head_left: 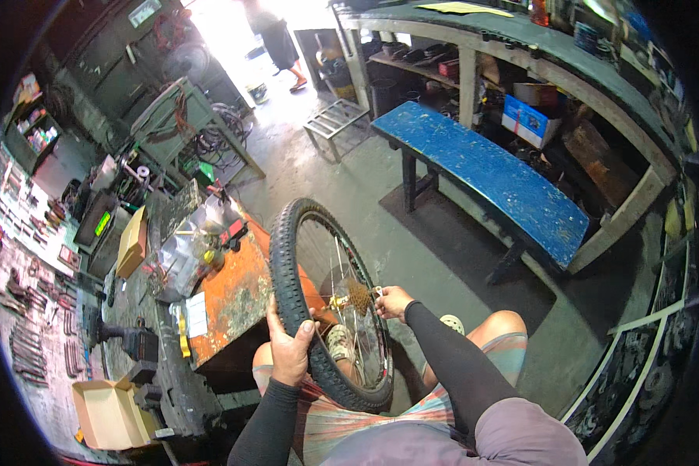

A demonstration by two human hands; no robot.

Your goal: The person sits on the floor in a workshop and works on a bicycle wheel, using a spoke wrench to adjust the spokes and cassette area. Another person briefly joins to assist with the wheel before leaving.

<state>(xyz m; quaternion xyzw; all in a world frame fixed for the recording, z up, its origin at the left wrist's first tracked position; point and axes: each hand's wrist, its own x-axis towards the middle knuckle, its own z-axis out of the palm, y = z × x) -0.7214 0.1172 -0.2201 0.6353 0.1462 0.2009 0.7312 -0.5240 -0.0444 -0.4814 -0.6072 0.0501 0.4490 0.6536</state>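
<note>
A bicycle wheel (287,260) with a knobby black tyre stands upright between my knees, leaning slightly. My left hand (291,346) is closed round the near left side of its tyre, thumb on the tread. At the hub (338,301), which is gold-coloured, sits a brownish sprocket cassette (358,297) facing right. Just right of the cassette, my right hand (396,303) is pinched on a small pale piece at the axle end; its kind is too small to make out. Thin spokes run from the hub to the dark rim.
On the left stands an orange-topped worn workbench (233,311) with plastic bags, a vise (132,342) and an open cardboard box (113,415). Hand tools hang at far left. A blue bench (481,179) and a metal-slatted stool (335,118) stand ahead. Another person (276,43) is in the bright doorway.
</note>
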